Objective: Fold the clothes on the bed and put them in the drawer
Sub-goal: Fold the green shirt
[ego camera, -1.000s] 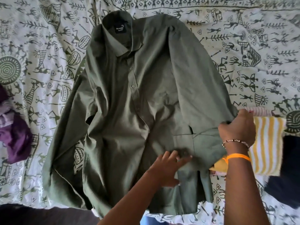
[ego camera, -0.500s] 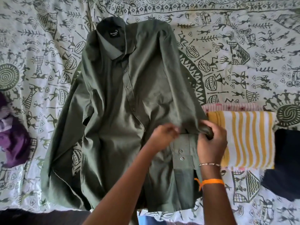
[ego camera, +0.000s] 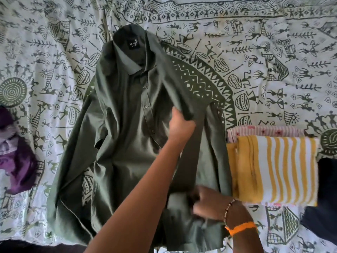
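I see the green shirt (ego camera: 118,143) lying flat on the bed sheet (ego camera: 273,61), collar at the far end. My left hand (ego camera: 180,125) grips a fold of its sleeve, lifted up a bit. My right hand (ego camera: 206,205) (a bit blurry) pinches the cuff lower down. A striped yellow cloth (ego camera: 277,170) sits folded just beside the shirt.

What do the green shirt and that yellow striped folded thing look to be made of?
The green shirt looks like thin woven cloth, perhaps cotton: matte, with soft creases, a stiff collar and small buttons. The yellow striped cloth looks thicker and softer, perhaps towelling or a knit; its texture is too blurred to tell which.
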